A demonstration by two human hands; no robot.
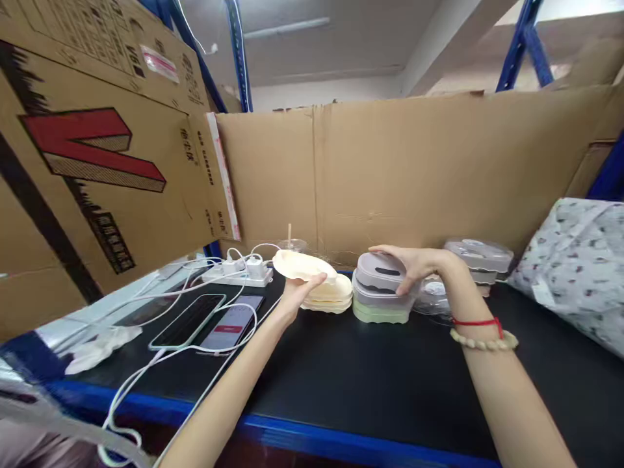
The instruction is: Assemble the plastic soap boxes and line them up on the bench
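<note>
The left hand (297, 292) gripped a cream oval lid (299, 264), raised just above the stack of cream lids (331, 296). The right hand (414, 265) was clamped over the top grey container (380, 273) of the adjacent stack (380, 305). Both stacks lay directly ahead on the black bench (370, 377), long axes running left to right, containers to the right of the lids.

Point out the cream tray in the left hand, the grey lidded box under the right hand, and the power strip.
cream tray (299, 264), head view, on its upper face.
grey lidded box (377, 272), head view, on its lid.
power strip (238, 275), head view, on its white body.
</note>
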